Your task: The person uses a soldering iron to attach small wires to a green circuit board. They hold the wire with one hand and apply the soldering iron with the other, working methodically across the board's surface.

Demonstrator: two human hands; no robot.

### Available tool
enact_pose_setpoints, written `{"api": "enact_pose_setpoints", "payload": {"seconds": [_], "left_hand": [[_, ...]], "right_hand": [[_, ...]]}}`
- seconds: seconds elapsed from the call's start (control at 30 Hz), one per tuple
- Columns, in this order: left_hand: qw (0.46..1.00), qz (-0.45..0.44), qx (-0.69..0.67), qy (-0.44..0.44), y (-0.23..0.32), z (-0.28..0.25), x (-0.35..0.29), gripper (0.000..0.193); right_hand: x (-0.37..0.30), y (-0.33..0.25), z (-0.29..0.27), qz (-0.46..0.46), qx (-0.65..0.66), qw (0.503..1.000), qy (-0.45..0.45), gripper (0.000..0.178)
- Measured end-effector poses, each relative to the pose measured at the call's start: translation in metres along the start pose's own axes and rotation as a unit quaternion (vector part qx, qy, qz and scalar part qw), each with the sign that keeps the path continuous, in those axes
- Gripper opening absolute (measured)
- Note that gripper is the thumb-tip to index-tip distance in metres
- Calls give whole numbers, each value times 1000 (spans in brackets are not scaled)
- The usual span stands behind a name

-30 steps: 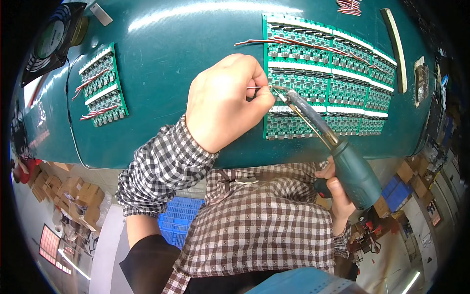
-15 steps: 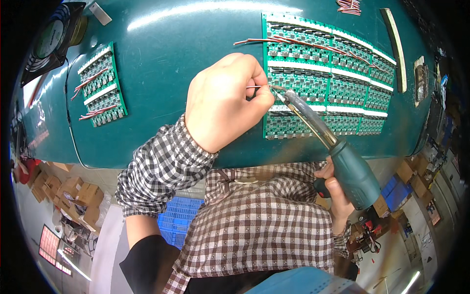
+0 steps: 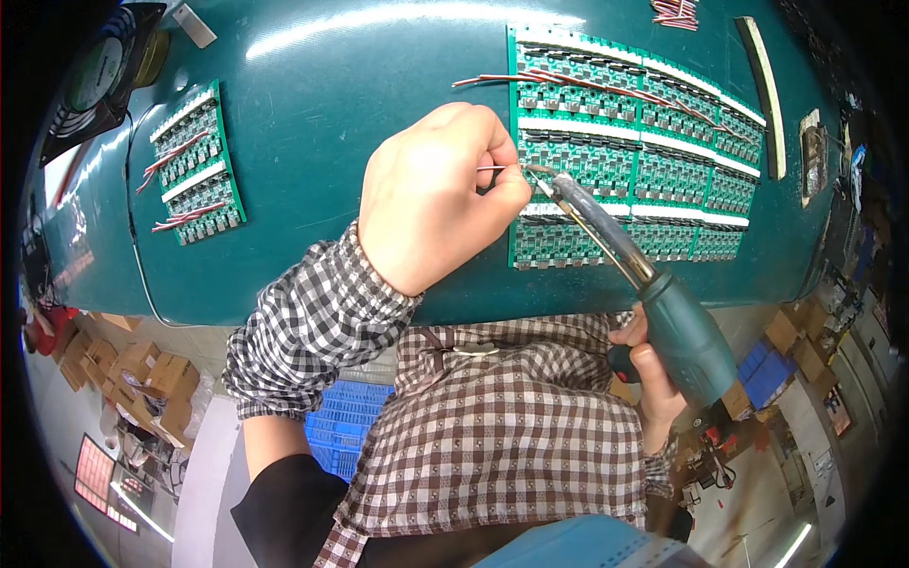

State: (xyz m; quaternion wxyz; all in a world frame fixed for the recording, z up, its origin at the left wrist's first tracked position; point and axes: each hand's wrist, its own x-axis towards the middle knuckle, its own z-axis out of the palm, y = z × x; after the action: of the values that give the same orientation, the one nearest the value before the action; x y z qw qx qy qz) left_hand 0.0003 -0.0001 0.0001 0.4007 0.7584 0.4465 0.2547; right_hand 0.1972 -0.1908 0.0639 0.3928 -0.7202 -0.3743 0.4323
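Note:
My left hand is closed in a pinch on a thin wire, just over the left edge of a large panel of green circuit boards. My right hand grips a green soldering gun, its fingers partly hidden behind the body. The gun slants up to the left, and its tip lies right beside my left fingertips. Whether the tip touches the wire or a board pad is too small to tell. Several red, white and dark wires lie across the panel's upper rows.
A smaller circuit board panel with wires on it lies at the left. Behind it stands a black fan with a cable. A wire bundle and a pale strip lie at the far right. A blue crate stands below the table.
Both hands and the soldering gun hold nearly the same place. Only a faint wisp near the gun looks different.

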Motion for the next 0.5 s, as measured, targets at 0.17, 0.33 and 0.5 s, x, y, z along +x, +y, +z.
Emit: {"api": "enact_pose_setpoints", "payload": {"seconds": [0.17,0.33,0.5], "left_hand": [[1000,-3,-2,-1,0,0,0,11],[1000,-6,-3,-1,1,0,0,11],[1000,-5,0,-2,0,1,0,11]], "right_hand": [[-1,0,-1,33,30,999,-2,71],[0,-1,-1,-12,24,1000,-6,67],[7,-15,14,-9,36,999,35,48]]}}
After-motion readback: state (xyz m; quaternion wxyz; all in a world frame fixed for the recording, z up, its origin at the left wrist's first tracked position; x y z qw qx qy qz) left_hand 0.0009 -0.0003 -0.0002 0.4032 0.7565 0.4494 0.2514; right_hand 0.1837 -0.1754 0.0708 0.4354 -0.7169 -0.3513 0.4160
